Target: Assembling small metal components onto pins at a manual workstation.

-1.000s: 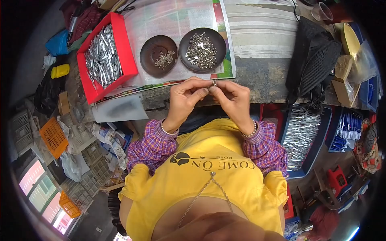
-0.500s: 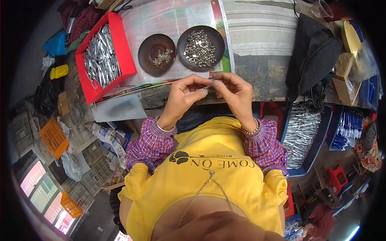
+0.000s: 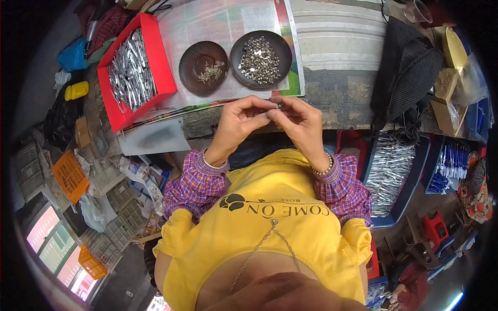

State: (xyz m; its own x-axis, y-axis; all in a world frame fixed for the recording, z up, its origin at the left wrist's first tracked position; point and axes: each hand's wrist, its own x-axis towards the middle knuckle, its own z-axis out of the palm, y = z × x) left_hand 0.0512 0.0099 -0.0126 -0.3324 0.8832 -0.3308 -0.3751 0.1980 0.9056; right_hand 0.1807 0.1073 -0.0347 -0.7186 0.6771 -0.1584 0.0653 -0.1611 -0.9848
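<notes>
My left hand (image 3: 243, 120) and my right hand (image 3: 298, 118) meet fingertip to fingertip just in front of the bench edge, both closed in a pinch. Between them sits a small shiny metal piece (image 3: 279, 106), mostly covered by the fingers; its kind is too small to tell. Beyond the hands lies a dark round dish (image 3: 285, 66) heaped with small silvery metal parts (image 3: 258, 61). Left of it, a second dark dish (image 3: 191, 63) holds a little pile of thin, pin-like pieces (image 3: 210, 72).
A red box (image 3: 165, 78) full of slim silver metal pieces stands at the left on the worn bench (image 3: 337, 98). To the right lies a black mesh bag (image 3: 407, 67). Blue bins (image 3: 410, 192) of similar silver pieces and blue pens (image 3: 451, 160) sit lower right.
My right fingers have shifted slightly left and closer to the left hand. More of a shiny metal piece now shows between the fingertips.
</notes>
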